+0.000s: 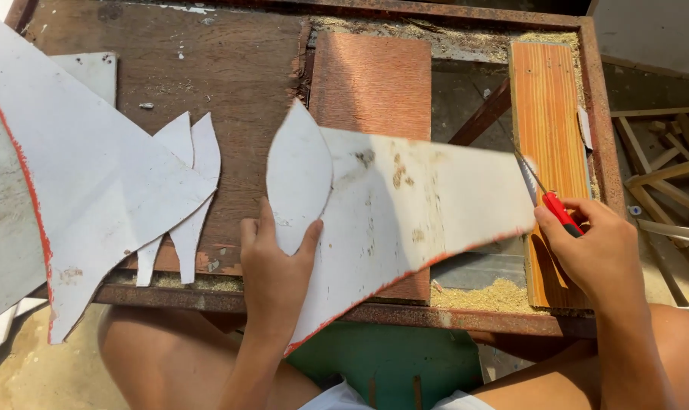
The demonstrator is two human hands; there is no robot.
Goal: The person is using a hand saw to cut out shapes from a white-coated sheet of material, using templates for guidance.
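White sheet stock, thin and rigid, red along one edge: a large panel [405, 205] lies across the rusty-framed workbench [602, 152], overhanging the near rail. Left hand [272, 266] presses flat on its near-left corner, thumb and fingers spread around a pointed leaf-shaped piece [297, 178] laid on top, apparently as a template. Right hand [599, 254] is closed around the red handle of a narrow saw [545, 191]; the blade angles up and away, meeting the panel's right edge.

Progress, judged from the layout: two similar leaf shapes [189, 175] already lie finished to the left, partly under a bigger offcut [86, 190]. On the held panel the cut looks barely entered at the right edge; most of the outline appears uncut. Sawdust [488, 294] has piled on the frame below the saw.

Not resolved: any marked line on the panel is washed out by sun glare. Blade tip is thin and hard to follow against the orange plank [545, 114]. Whether the teeth sit in the sheet or only beside it, cannot tell. Far-left offcut runs out of view.
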